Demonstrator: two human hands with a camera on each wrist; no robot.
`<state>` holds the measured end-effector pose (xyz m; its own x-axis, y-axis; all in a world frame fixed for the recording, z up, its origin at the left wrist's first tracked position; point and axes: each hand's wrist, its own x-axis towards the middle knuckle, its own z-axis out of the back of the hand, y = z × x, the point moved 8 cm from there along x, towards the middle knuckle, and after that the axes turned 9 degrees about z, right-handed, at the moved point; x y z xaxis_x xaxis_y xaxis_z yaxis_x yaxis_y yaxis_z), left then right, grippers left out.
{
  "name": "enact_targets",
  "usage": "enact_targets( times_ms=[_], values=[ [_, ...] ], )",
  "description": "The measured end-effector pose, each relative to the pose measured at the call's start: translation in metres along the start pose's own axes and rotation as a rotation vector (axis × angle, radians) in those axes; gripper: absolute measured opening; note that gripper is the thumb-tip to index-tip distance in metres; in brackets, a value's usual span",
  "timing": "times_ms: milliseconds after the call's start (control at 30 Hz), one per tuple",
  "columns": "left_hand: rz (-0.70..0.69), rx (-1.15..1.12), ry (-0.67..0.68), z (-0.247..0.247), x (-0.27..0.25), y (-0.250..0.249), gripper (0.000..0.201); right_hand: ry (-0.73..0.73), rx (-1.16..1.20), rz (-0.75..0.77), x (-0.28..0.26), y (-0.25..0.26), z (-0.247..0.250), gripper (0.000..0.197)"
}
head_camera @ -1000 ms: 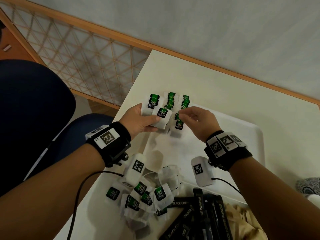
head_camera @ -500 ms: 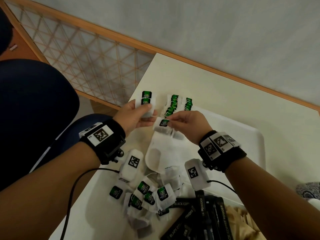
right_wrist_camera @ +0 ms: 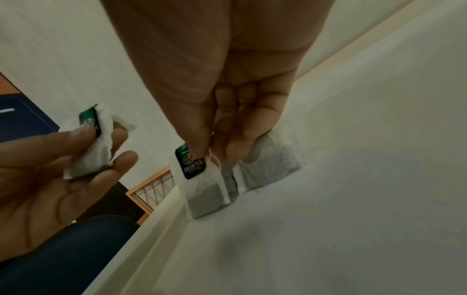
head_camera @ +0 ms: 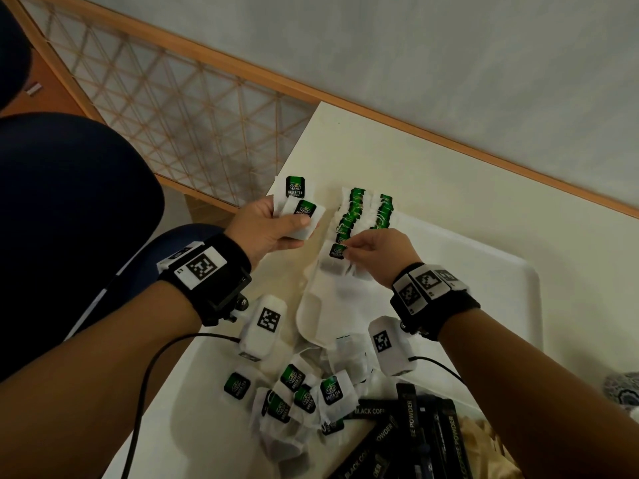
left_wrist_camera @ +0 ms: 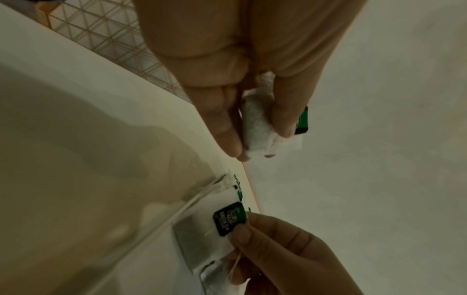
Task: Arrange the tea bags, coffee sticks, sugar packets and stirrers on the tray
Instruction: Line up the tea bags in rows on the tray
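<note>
My right hand (head_camera: 377, 252) pinches the green tag of a tea bag (head_camera: 334, 261) between thumb and fingers, the bag lying on the tray (head_camera: 491, 292) at the near end of the rows (head_camera: 366, 212) there. My left hand (head_camera: 266, 229), just off the tray's left edge, holds two bags (head_camera: 299, 210) between thumb and curled fingers. Near the tray's front corner lie a loose pile (head_camera: 297, 395) and black coffee sticks (head_camera: 411, 430)
</note>
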<state>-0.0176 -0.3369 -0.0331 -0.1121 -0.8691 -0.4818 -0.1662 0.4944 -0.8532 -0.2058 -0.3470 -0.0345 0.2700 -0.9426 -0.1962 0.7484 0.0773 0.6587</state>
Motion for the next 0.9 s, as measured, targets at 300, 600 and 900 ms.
enact_targets(
  times_ms=[300,600,900],
  values=[
    [0.025,0.002,0.025,-0.017,-0.002,0.007,0.023,-0.076,0.009,0.046,-0.004,0.007,0.007,0.021],
    [0.04,0.029,0.136,-0.048,-0.014,0.012,0.016,-0.138,0.347,0.157,-0.023,0.031,0.022,0.008],
    [0.105,-0.059,-0.012,-0.026,-0.006,0.013,0.013,-0.036,0.112,0.088,-0.041,-0.01,0.031,0.011]
  ],
)
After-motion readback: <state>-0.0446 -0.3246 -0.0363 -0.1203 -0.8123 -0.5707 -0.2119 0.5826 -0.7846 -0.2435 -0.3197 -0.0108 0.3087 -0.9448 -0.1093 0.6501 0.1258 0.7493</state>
